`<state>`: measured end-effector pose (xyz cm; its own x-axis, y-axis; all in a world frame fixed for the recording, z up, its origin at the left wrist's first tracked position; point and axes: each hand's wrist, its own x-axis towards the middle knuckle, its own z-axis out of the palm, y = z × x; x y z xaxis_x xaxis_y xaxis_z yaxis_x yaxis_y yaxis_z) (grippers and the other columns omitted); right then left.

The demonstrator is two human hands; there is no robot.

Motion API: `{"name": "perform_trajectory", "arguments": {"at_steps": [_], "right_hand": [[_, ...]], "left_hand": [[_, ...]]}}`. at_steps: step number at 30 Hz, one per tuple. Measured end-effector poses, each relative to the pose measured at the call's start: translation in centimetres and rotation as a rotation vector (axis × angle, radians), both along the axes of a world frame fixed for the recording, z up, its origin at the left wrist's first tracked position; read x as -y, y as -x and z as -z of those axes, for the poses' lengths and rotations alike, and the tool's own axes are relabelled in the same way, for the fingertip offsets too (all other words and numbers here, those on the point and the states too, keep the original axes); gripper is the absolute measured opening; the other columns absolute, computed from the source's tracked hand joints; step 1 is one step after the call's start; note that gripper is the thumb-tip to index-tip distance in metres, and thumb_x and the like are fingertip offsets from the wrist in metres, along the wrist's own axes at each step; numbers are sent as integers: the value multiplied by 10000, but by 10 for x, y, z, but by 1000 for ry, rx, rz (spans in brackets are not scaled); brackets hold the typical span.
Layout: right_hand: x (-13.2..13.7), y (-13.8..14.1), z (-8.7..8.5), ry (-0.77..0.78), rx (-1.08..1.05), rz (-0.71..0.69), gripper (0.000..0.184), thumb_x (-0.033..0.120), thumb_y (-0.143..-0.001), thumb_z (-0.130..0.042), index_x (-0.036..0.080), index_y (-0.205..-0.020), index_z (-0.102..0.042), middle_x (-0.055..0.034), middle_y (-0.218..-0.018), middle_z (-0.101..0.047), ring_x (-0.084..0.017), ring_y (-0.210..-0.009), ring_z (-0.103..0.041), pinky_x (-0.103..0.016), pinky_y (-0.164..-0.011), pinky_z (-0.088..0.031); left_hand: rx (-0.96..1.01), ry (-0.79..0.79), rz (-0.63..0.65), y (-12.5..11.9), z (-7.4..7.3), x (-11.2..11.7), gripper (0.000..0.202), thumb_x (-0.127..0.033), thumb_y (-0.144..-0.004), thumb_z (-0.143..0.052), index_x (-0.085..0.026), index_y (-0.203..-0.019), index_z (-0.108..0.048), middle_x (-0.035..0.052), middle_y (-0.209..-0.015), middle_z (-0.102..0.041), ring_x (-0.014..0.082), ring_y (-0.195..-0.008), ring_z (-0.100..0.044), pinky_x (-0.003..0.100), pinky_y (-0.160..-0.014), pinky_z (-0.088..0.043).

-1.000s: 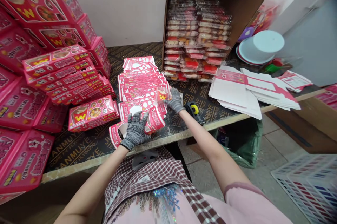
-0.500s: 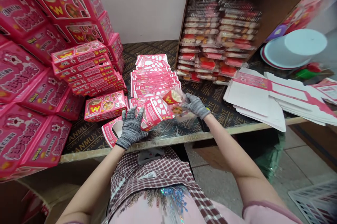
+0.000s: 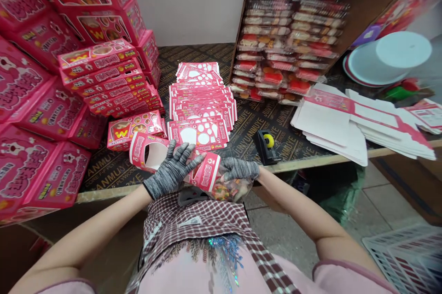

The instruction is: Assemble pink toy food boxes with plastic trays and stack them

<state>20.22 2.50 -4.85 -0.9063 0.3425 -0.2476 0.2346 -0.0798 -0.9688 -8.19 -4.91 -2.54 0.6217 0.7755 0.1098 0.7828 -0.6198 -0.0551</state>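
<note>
My left hand (image 3: 172, 169), in a grey knitted glove, lies over a pink printed carton (image 3: 208, 172) at the table's front edge and grips it, fingers across its top. The carton's window cut-out shows left of that hand. Gloved the same way, my right hand (image 3: 239, 169) is closed on a clear plastic packet of colourful pieces (image 3: 229, 190). This packet sits right at the carton's right end; how far it reaches inside is hidden. Just behind lies a row of flat pink cartons (image 3: 203, 132). A made-up pink box (image 3: 136, 129) stands at the left.
More pink boxes (image 3: 37, 165) are stacked high at the left. A brown case (image 3: 239, 49) with rows of clear packets stands at the back. A black tape dispenser (image 3: 267, 147) sits near the edge; white flat cartons (image 3: 328, 132) and a pale tub (image 3: 380, 63) are further right.
My right hand has brought the packet down and towards me to the carton's right end. My left hand has turned the carton and raised its left side. The tape dispenser has come into view.
</note>
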Motion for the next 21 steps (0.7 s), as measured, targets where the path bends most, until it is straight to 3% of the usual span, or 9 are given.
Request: {"name": "perform_trajectory", "arguments": {"at_steps": [2, 5, 9, 12, 17, 21], "right_hand": [[-7, 5, 5, 104, -30, -44, 577, 571, -683, -823, 146, -1062, -729, -57, -1002, -762, -209, -915, -671, -332, -865, -534], [-21, 1, 10, 54, -42, -78, 563, 557, -658, -845, 127, -1009, -746, -50, -964, -763, -216, -905, -659, -336, -882, -525], [-37, -30, 11, -85, -26, 116, 756, 470, -611, -901, 192, -1273, -667, -74, -1217, -705, -260, -1123, -626, -371, -976, -501], [-35, -42, 11, -25, -24, 301, 930, 447, -645, -888, 235, -1463, -498, -63, -1224, -685, -241, -1095, -640, -357, -938, -526], [-16, -4, 15, 106, -178, 455, 1075, 419, -643, -883, 261, -1556, -338, -1, -1008, -712, -173, -874, -653, -303, -822, -558], [-11, 16, 16, 144, -304, 686, 1057, 596, -701, -795, 296, -1576, -282, -14, -1031, -701, -172, -872, -666, -311, -821, -562]], "left_hand": [[-12, -37, 82, -6, 5, 7, 752, -378, -880, -594, -353, -1570, -298, 137, -1606, -380, 360, -1498, -285, 623, -1211, 49], [-2, -50, 164, -11, 7, 13, 760, -449, -874, -594, -344, -1569, -306, 142, -1590, -402, 364, -1485, -305, 623, -1213, 16], [19, -79, -9, -5, -3, 13, 775, -430, -845, -638, -328, -1556, -348, 166, -1542, -456, 368, -1443, -365, 615, -1209, 34], [62, -55, -168, -8, -11, 12, 908, -556, -752, -709, -266, -1548, -382, 218, -1515, -462, 426, -1400, -393, 639, -1199, -1], [114, 40, -193, -37, -12, 6, 865, -379, -738, -739, -282, -1532, -412, 195, -1529, -454, 430, -1413, -383, 656, -1198, -27], [498, 112, -261, -46, -16, -6, 1101, -568, -564, -830, -203, -1522, -428, 220, -1555, -404, 477, -1411, -366, 672, -1191, -157]]}}
